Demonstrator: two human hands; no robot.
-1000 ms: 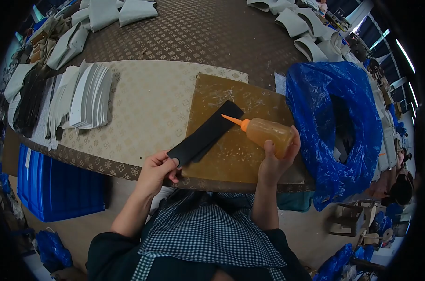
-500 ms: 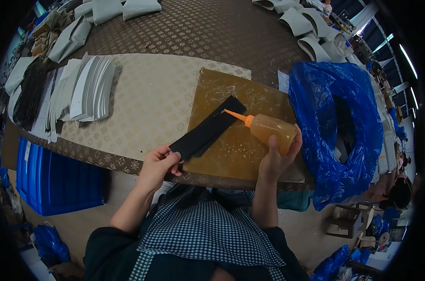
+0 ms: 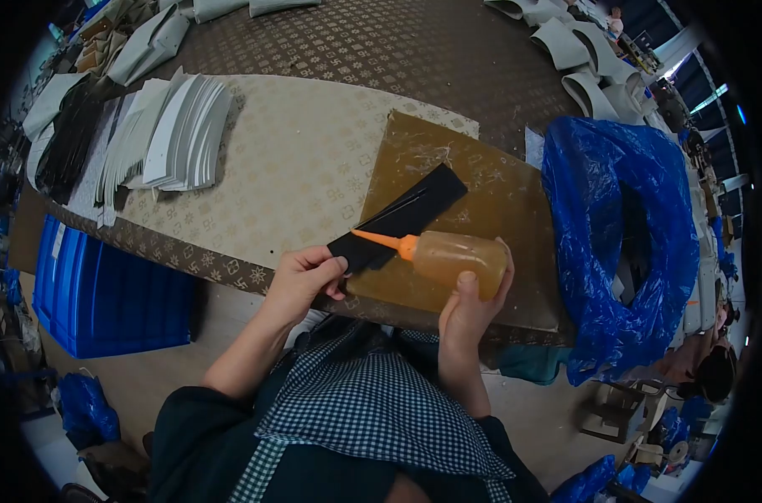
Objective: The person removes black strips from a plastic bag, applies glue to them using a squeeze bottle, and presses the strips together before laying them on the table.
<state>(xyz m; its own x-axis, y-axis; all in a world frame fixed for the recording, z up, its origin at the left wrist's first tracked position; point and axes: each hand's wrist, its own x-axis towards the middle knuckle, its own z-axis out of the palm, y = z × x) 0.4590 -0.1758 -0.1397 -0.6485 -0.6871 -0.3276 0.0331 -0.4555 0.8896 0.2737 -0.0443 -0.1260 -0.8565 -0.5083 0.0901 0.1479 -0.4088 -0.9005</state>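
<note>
1. Black strips (image 3: 427, 199): long, flat, matte, at least two overlapping at a slight angle; thin line along the top one, can't tell if it's liquid or an edge.
2. Bottle (image 3: 458, 260): translucent, amber-brown, tilted nearly onto its side, tapered orange nozzle (image 3: 381, 240) pointing to your left.
3. Your left hand (image 3: 299, 283): nearly closed, thumb on top, fingers under, pinching the near end of the black strips.
4. Your right hand (image 3: 471, 312): part-closed round the bottle's base end, thumb on its near side, fingers round the far side. How hard you squeeze, can't tell.
5. Nozzle tip is over the black strips, close to your left hand; touching or just above, can't tell.
6. Black strips run from your left fingertips away and to the right, over the brown board (image 3: 502, 214); bottle sits between your right hand and the strips, above the board.
7. Around: brown board overlaps the patterned sheet (image 3: 301, 159) on the table (image 3: 381, 59); pale strip stack (image 3: 188, 138) at left, blue plastic bag (image 3: 586, 172) right of the board.
</note>
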